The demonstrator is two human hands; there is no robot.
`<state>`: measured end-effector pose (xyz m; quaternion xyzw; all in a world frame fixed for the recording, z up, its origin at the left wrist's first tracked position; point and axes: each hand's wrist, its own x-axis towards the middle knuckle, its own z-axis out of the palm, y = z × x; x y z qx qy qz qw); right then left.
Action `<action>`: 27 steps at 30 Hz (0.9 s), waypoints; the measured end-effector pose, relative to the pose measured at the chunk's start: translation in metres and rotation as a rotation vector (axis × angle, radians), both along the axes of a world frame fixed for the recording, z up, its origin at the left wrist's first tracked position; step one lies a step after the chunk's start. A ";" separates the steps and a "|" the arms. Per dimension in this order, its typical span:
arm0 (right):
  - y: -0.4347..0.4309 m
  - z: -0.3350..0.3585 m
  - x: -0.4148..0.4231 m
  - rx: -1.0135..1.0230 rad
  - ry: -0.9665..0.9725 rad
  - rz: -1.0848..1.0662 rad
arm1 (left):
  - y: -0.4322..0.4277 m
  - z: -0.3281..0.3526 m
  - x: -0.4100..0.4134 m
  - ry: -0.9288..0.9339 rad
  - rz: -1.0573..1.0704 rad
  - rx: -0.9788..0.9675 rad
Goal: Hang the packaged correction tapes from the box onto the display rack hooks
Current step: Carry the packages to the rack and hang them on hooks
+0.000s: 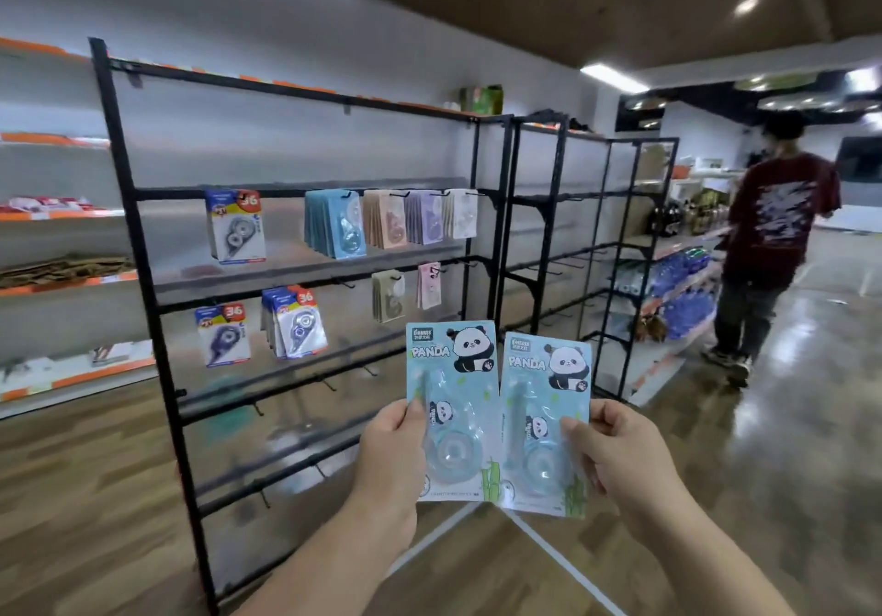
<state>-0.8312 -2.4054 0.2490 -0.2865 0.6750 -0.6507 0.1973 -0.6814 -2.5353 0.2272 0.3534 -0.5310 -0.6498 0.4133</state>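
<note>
Holding up two packaged correction tapes side by side, one in each hand. Pinched by the left hand [389, 448] at the lower left edge of the left pack [451, 405], thumb on the front and fingers curled behind. Pinched the same way by the right hand [620, 458] at the right edge of the right pack [544, 424]. Nearly touching along the inner edges, with the right pack tipped a little and sitting a bit lower.

Both made of light blue card, with a clear bubble over a round, see-through blue roller. Printed with a cartoon panda at the top, the big word "PANDA" and green bamboo in a bottom corner. Marked too with a small dark name tag at the top left, maybe "HANSS", but too blurry to be sure.

Held in front of the black display rack [143, 243], low down near its right end. Hung there already: red and blue packs marked "36" [236, 226] on the left, then a blue stack [334, 224] and tan, purple and white ones further right. Lots of bare hooks [329, 384] in the lower rows.

Below the packs, wooden floor with a white floor line [549, 553]. Just to the right, a second black rack [572, 196]. Past that, wide shiny floor and a person in a dark red shirt [773, 233], well apart, back turned.
</note>
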 end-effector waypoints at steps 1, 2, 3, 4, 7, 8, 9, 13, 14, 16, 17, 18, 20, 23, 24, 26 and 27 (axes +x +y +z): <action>-0.010 -0.002 -0.015 0.011 0.015 -0.012 | -0.012 -0.001 -0.014 -0.008 -0.013 0.001; -0.020 -0.003 -0.028 0.026 0.018 -0.021 | -0.024 -0.003 -0.026 -0.014 -0.021 0.003; -0.030 -0.006 -0.042 0.034 0.011 -0.028 | -0.037 -0.006 -0.038 -0.022 -0.025 0.004; -0.041 -0.008 -0.055 0.032 0.000 -0.035 | -0.049 -0.008 -0.049 -0.031 -0.024 0.004; -0.080 -0.017 -0.093 0.030 -0.011 -0.011 | -0.085 -0.013 -0.079 -0.036 0.017 0.011; -0.095 -0.018 -0.105 0.031 -0.009 0.014 | -0.097 -0.015 -0.088 -0.036 0.050 0.018; -0.112 -0.021 -0.118 0.029 -0.008 0.044 | -0.109 -0.016 -0.097 -0.035 0.086 0.026; -0.180 -0.021 -0.166 0.031 -0.014 0.190 | -0.151 -0.015 -0.134 -0.030 0.216 0.028; -0.197 -0.018 -0.178 0.023 -0.030 0.235 | -0.160 -0.014 -0.142 -0.030 0.257 0.035; -0.229 -0.013 -0.201 0.017 -0.036 0.329 | -0.175 -0.011 -0.157 -0.035 0.356 0.058; -0.246 -0.012 -0.212 0.020 -0.025 0.364 | -0.181 -0.009 -0.162 -0.033 0.395 0.060; -0.262 -0.009 -0.221 0.014 -0.029 0.394 | -0.187 -0.008 -0.166 -0.029 0.432 0.056; -0.293 -0.008 -0.233 0.004 -0.043 0.456 | -0.196 -0.006 -0.170 -0.040 0.507 0.057; -0.330 -0.013 -0.234 0.020 -0.052 0.563 | -0.211 -0.011 -0.166 -0.047 0.614 0.086; -0.339 -0.015 -0.231 0.021 -0.064 0.603 | -0.217 -0.012 -0.164 -0.047 0.638 0.090; -0.360 -0.023 -0.228 0.041 -0.077 0.660 | -0.229 -0.016 -0.160 -0.051 0.680 0.093; -0.371 -0.027 -0.227 0.058 -0.082 0.673 | -0.235 -0.016 -0.158 -0.057 0.692 0.095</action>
